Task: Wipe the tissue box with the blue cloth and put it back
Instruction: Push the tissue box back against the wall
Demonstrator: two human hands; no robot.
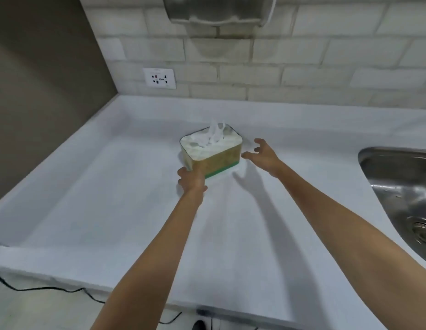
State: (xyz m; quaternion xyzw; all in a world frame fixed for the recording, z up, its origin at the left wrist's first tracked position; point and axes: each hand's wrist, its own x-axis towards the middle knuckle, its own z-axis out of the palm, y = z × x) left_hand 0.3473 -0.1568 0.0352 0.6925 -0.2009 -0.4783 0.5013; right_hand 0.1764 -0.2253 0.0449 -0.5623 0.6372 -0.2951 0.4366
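The tissue box (214,153) stands on the white counter (100,198), near its middle. It has a pale top, yellow-green sides and a white tissue sticking up. My left hand (191,178) touches the box's near left corner, fingers curled against it. My right hand (263,154) hovers just right of the box with fingers spread, apart from it. No blue cloth is in view.
A steel sink (402,194) is set into the counter at the right. A wall socket (160,78) sits on the tiled back wall, and a metal dispenser (216,10) hangs above. A black cable (40,288) runs along the floor below the counter's front edge.
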